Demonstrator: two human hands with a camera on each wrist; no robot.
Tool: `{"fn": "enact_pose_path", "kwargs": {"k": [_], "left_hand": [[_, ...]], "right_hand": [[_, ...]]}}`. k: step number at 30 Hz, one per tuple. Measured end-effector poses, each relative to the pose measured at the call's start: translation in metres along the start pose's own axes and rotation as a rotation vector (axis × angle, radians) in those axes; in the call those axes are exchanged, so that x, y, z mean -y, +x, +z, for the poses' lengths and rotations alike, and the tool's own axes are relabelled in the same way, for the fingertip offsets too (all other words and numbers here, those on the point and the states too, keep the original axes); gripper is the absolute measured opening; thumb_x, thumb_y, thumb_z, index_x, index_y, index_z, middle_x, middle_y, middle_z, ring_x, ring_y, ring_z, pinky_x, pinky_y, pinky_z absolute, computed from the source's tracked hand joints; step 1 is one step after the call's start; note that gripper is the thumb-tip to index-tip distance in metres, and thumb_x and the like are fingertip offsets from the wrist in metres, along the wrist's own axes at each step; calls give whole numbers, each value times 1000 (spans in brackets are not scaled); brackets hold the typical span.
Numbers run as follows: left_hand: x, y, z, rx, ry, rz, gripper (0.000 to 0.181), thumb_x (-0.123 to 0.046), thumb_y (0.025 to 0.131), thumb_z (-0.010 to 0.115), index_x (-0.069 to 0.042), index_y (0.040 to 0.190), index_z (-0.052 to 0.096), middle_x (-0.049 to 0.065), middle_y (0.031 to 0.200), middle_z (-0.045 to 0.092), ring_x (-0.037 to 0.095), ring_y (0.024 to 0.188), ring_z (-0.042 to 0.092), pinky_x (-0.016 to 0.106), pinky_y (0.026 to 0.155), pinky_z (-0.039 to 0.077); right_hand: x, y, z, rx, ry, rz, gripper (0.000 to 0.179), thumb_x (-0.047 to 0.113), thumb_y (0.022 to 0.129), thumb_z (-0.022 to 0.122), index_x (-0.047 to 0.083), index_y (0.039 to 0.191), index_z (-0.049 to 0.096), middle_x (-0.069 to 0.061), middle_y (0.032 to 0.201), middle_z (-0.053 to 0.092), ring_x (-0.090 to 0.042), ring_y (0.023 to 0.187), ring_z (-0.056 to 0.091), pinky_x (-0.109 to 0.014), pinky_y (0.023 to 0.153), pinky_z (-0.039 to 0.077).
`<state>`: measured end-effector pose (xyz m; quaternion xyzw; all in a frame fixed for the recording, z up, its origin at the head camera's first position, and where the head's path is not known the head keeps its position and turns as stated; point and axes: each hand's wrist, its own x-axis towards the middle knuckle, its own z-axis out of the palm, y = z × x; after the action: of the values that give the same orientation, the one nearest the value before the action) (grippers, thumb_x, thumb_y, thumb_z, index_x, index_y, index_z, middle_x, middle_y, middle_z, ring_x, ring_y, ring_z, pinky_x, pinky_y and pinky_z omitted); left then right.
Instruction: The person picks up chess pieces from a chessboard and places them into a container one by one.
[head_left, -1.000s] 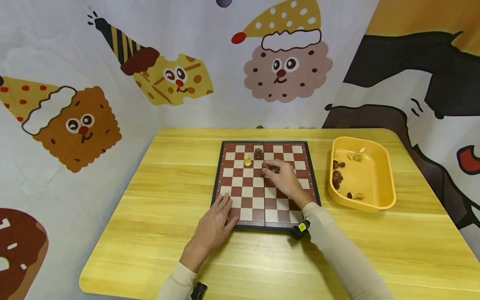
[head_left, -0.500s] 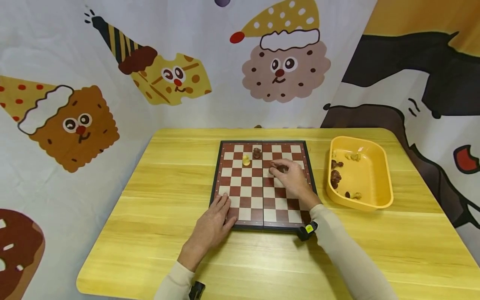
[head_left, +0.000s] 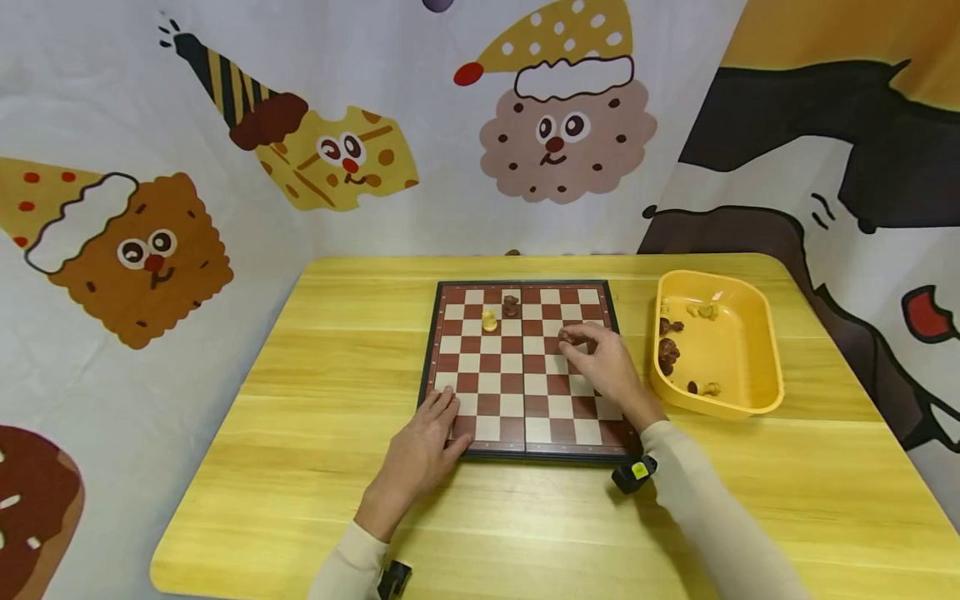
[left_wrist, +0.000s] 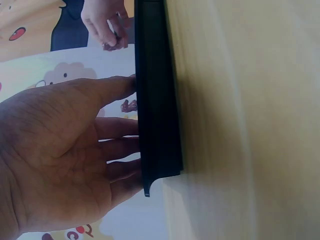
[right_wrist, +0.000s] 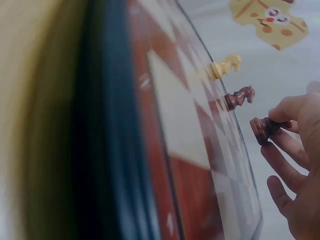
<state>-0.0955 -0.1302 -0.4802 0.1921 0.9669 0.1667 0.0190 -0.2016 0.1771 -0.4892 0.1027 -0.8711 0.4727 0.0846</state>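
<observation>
Pinched between the thumb and fingers of my right hand (head_left: 609, 367) is a dark brown chess piece (right_wrist: 261, 130), its round base showing in the right wrist view and its upper part covered by the fingers. In that view it hangs apart from the board. My left hand (head_left: 422, 447) rests with extended fingers on the near left corner of the chessboard (head_left: 490, 406), thumb along the front edge. Toward the far side of the board stand a yellow knight (right_wrist: 226, 67) and a dark brown knight (right_wrist: 241, 98), close to each other.
A yellow plastic tub (head_left: 772, 367) stands right of the board, holding several yellow and dark brown chess pieces, mostly along its left side. Bare wooden tabletop (head_left: 322, 367) surrounds the board. A cartoon-printed cloth (head_left: 420, 233) hangs behind the table.
My right hand has moved right across the board with the dark piece in its fingers. The left hand and the two standing knights keep their places on the board.
</observation>
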Motion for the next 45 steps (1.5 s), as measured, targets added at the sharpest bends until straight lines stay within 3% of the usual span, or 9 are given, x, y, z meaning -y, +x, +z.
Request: {"fn": "enact_pose_path", "kwargs": {"k": [4, 9, 18, 27, 33, 40, 45], "left_hand": [[-1, 2, -3, 8, 5, -13, 61, -36, 102, 64, 5, 145, 52, 20, 155, 43, 37, 145, 36, 49, 112, 38], [-2, 2, -1, 5, 4, -12, 60, -35, 102, 64, 6, 144, 53, 21, 154, 43, 38, 144, 36, 49, 111, 39], [-3, 2, -1, 9, 8, -20, 60, -35, 101, 66, 6, 144, 53, 20, 153, 44, 38, 144, 36, 50, 110, 40], [-3, 2, -1, 13, 14, -21, 61, -35, 101, 66, 5, 145, 53, 20, 154, 43, 37, 144, 36, 49, 110, 40], [-3, 2, -2, 15, 25, -14, 59, -33, 101, 66, 6, 144, 54, 21, 153, 44, 38, 143, 37, 49, 110, 41], [-3, 3, -6, 40, 31, -8, 61, -35, 101, 66, 5, 145, 53, 21, 154, 43, 38, 144, 37, 50, 111, 40], [-3, 3, -4, 45, 35, -5, 62, -36, 101, 65, 5, 145, 52, 21, 155, 42, 38, 144, 35, 50, 110, 41]], "right_hand": [[6, -5, -9, 16, -19, -13, 25, 14, 96, 73, 2, 118, 74, -9, 113, 70, -28, 94, 68, -39, 75, 59], [6, -7, -25, -35, -50, -15, 26, 15, 95, 74, 2, 118, 74, -10, 110, 71, -25, 91, 69, -31, 72, 57], [-2, -15, -48, -48, -170, -32, 23, 17, 95, 73, 5, 115, 75, -11, 110, 71, -31, 102, 66, -55, 85, 54], [-5, -19, -64, -98, -168, -14, 21, 15, 95, 73, 3, 113, 74, -11, 101, 72, -29, 95, 65, -56, 89, 51], [-10, -21, -74, -161, -171, -18, 19, 14, 94, 74, 3, 110, 75, -11, 100, 73, -32, 92, 66, -46, 80, 52], [-18, -27, -88, -306, -147, 6, 18, 11, 94, 73, 0, 108, 75, -13, 102, 74, -27, 91, 66, -11, 71, 48], [-23, -32, -99, -331, -180, 53, 20, 13, 97, 71, 1, 112, 75, -15, 106, 74, -29, 93, 65, -18, 75, 47]]}}
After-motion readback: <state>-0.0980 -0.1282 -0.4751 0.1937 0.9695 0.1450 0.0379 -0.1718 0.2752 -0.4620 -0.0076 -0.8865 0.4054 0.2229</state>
